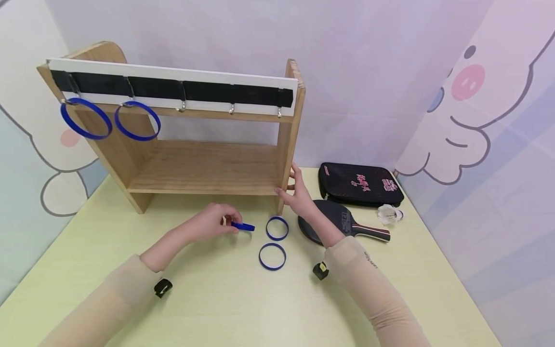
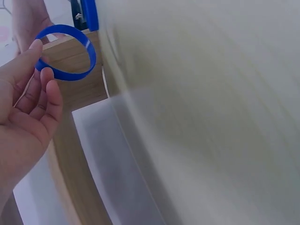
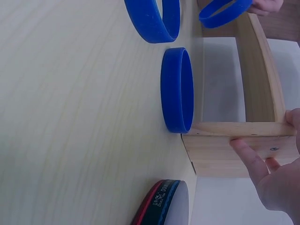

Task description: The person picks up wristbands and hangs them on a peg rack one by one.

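My left hand pinches a blue wristband between thumb and fingers, just above the table. The left wrist view shows this wristband as a full ring at the fingertips. My right hand grips the right side panel of a wooden rack, its thumb and fingers on different faces of the wood. Two more blue wristbands lie on the table between the hands, a farther one and a nearer one. From hooks at the rack's left hang another two wristbands, an outer one and an inner one.
A white strip with a black band crosses the rack's top, and several hooks hang from it. On the right lie a table tennis bat, a black zip case and a shuttlecock. Curtains with cartoon prints surround the table.
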Tool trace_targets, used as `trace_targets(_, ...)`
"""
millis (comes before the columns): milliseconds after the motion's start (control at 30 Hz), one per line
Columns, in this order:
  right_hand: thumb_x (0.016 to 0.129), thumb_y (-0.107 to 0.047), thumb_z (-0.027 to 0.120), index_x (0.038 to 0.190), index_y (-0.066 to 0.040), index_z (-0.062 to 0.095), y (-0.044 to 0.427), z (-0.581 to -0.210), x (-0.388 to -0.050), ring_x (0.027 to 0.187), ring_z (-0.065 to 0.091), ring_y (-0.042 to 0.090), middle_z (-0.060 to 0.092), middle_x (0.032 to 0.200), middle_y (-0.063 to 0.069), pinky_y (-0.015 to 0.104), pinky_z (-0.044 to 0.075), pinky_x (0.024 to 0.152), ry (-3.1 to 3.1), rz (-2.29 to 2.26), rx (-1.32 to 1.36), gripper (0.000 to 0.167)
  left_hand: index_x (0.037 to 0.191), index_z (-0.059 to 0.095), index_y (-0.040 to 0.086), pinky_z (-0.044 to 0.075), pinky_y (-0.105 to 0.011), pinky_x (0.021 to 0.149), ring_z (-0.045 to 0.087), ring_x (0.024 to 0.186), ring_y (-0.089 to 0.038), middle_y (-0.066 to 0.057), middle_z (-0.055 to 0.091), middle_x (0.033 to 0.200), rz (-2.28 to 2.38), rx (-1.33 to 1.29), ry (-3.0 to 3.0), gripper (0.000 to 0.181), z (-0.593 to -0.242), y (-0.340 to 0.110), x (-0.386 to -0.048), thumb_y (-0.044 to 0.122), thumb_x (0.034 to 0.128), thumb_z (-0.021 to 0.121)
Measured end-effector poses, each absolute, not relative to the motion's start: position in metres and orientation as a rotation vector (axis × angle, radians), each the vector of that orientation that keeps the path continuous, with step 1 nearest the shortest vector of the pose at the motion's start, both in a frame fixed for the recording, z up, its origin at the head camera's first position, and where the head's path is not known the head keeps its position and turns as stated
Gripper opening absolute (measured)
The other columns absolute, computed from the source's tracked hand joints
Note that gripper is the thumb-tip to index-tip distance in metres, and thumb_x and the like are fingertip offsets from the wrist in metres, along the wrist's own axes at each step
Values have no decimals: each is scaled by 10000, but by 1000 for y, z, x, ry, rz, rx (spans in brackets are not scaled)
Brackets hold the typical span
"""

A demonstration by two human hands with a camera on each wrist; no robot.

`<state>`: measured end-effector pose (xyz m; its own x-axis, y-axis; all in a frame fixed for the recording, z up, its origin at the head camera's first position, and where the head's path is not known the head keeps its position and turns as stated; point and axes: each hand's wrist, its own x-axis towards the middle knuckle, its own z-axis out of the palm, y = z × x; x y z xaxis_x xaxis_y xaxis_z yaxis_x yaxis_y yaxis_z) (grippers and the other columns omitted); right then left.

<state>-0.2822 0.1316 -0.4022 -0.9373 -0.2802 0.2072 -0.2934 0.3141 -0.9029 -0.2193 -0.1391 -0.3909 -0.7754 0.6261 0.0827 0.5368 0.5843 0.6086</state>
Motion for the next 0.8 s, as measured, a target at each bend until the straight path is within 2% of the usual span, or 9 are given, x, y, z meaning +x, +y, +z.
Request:
trace_targets(300, 908, -137, 624, 1475, -382, 44, 131, -404, -282, 1110, 536, 395, 263, 1450, 160, 417, 577, 663, -2528, 1737, 557, 847, 935, 690, 170, 457, -233, 581, 519, 701, -83, 101, 616, 799, 1006, 1001, 2767, 119, -369, -147, -213, 186, 826, 736)
trace_targets(533, 917, -123, 605, 1493, -322, 14, 129, -396, -278, 1139, 509, 431, 242, 1466, 194, 497, 561, 703, -2542, 1769, 574, 849, 953, 711, 170, 486, -235, 604, 535, 718, -105, 79, 615, 822, 1069, 995, 2858, 123, -346, -158, -206, 209, 837, 725)
trace_targets(633, 913, -134, 615, 1483, -368, 30, 130, -403, -283, 1118, 529, 402, 264, 1450, 169, 446, 573, 678, -2524, 1750, 570, 849, 957, 710, 167, 482, -234, 600, 543, 724, -117, 76, 627, 824, 1119, 989, 2873, 122, -337, -163, -205, 203, 842, 720)
trace_targets(800, 907, -128, 621, 1480, -370, 42, 131, -402, -282, 1105, 541, 389, 281, 1433, 165, 419, 577, 670, -2524, 1739, 556, 849, 966, 707, 155, 470, -227, 591, 544, 730, -125, 60, 650, 825, 1197, 987, 2908, 126, -323, -171, -203, 196, 847, 714)
